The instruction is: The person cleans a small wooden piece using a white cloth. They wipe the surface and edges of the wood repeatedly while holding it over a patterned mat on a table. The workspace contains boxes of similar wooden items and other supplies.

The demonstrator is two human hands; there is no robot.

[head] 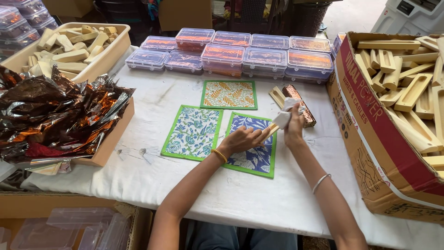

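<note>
My left hand (241, 140) grips one end of a pale wooden piece (268, 132) above a blue floral cloth mat (253, 144) with a green border. My right hand (294, 123) presses a white cloth (285, 114) around the upper end of that piece. Just beyond lie another bare wooden piece (277, 96) and one wrapped in shiny copper foil (300, 104). Two more printed mats lie on the white table cover (259, 194): a blue-green one (193, 132) and an orange leaf one (229, 95).
Stacked clear plastic boxes (240, 55) line the far edge. A large cardboard box (370, 139) of wooden pieces stands at the right. A beige tray (106, 55) of wooden pieces and a box of crumpled copper foil (55, 115) are at the left.
</note>
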